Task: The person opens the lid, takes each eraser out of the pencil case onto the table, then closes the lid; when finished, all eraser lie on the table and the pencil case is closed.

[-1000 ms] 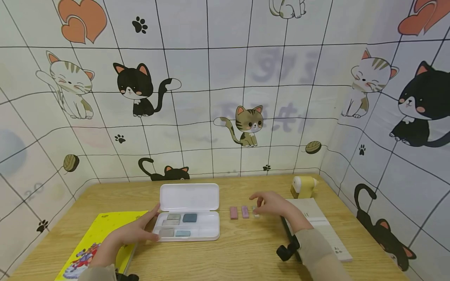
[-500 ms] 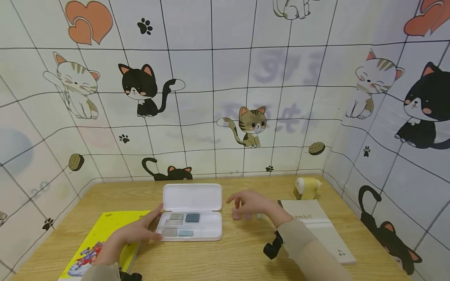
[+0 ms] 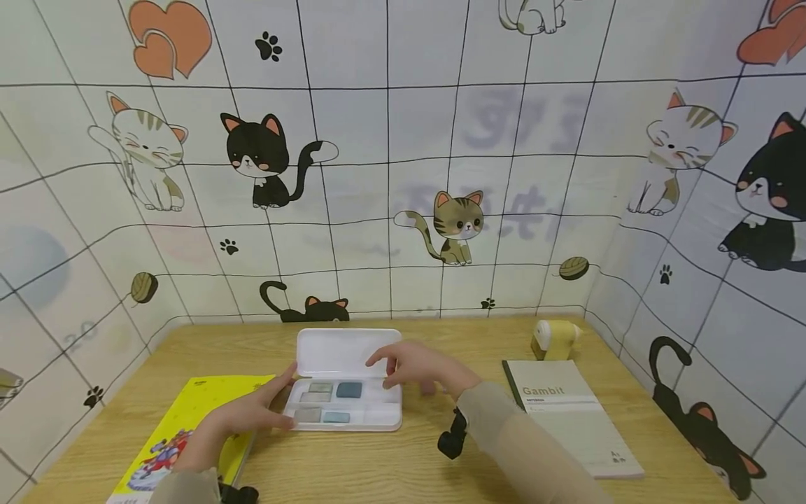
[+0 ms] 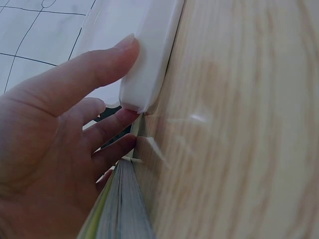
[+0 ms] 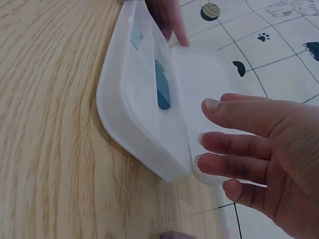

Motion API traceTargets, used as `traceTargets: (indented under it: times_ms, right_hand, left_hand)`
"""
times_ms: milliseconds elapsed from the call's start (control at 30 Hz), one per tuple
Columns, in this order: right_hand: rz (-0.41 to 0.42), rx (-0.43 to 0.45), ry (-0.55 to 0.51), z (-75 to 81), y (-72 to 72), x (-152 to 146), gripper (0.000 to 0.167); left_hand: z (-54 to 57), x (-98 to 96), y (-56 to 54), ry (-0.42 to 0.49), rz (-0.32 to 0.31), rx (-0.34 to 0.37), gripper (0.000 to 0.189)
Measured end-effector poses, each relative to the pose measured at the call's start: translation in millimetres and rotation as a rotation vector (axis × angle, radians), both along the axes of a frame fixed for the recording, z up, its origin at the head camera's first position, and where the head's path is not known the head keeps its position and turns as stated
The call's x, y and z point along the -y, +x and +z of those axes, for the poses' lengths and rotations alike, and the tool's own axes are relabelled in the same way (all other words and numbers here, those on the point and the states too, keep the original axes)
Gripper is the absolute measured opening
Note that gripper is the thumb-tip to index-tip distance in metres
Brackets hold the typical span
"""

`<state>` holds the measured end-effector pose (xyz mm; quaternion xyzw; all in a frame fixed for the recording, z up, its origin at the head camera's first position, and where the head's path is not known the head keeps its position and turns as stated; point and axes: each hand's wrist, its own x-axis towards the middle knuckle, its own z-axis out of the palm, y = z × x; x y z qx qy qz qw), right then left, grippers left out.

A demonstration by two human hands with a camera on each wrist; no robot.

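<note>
A white pencil case (image 3: 371, 418) lies open on the table, its lid (image 3: 340, 350) folded back. Several small grey and teal blocks (image 3: 349, 390) sit in its left and middle compartments. At the case's left end, my left hand (image 3: 252, 409) touches with spread fingers; the thumb (image 4: 107, 64) lies against the front wall near the corner. My right hand (image 3: 415, 364) hovers over the case's right end, fingers loosely bent, with nothing visible between them in the right wrist view. A pink block (image 3: 428, 387) shows partly beneath the right wrist.
A yellow book (image 3: 189, 420) lies on the left, partly under the left forearm. At the right is a notebook (image 3: 585, 427) with a dark spine. Behind it stands a yellow-and-white object (image 3: 557, 339). A cat-print wall (image 3: 390, 161) borders the table.
My right hand has moved left from the loose blocks to above the case, passing over the pink one. The left hand stays at the case. The view has shifted slightly.
</note>
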<state>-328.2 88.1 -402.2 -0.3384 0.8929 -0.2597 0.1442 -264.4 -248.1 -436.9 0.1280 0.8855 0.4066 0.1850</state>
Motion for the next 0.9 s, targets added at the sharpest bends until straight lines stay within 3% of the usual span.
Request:
traceTargets:
  times_ms: [267,633,900]
  right_hand:
    - [0.059,0.062,-0.014,-7.0,-4.5,25,0.045]
    - [0.047,0.051,0.06,-13.1,-4.3,47,0.051]
    - [0.082,-0.003,0.175,-11.4,-6.1,56,0.051]
  left_hand:
    - [-1.5,-0.2,-1.2,-0.004,0.001,-0.004,0.107]
    - [-0.6,-2.0,-0.4,0.016,0.0,0.0,0.107]
    - [-0.7,0.5,-0.3,0.028,-0.022,0.0,0.107]
